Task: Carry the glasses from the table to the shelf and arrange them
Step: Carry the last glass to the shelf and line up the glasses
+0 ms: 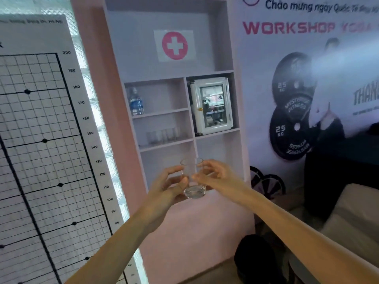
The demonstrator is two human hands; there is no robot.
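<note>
A clear drinking glass (pixel 193 181) is held upright in the air in front of the lower shelf compartment. My left hand (pixel 168 186) grips its left side with curled fingers and thumb. My right hand (pixel 213 175) grips its right side, fingers curled round the upper wall. Whether this is one glass or two held close together is hard to tell through the clear walls. Several clear glasses (pixel 163 135) stand in a row on a shelf (pixel 167 144) of the pale built-in unit, above and left of my hands.
A water bottle (pixel 136 102) stands on the shelf above the glasses. A small glass-door cabinet (pixel 212 105) fills the right compartment. A height chart board (pixel 41 150) leans at the left. A dark bag (pixel 254 257) and a cushioned seat (pixel 352 218) lie lower right.
</note>
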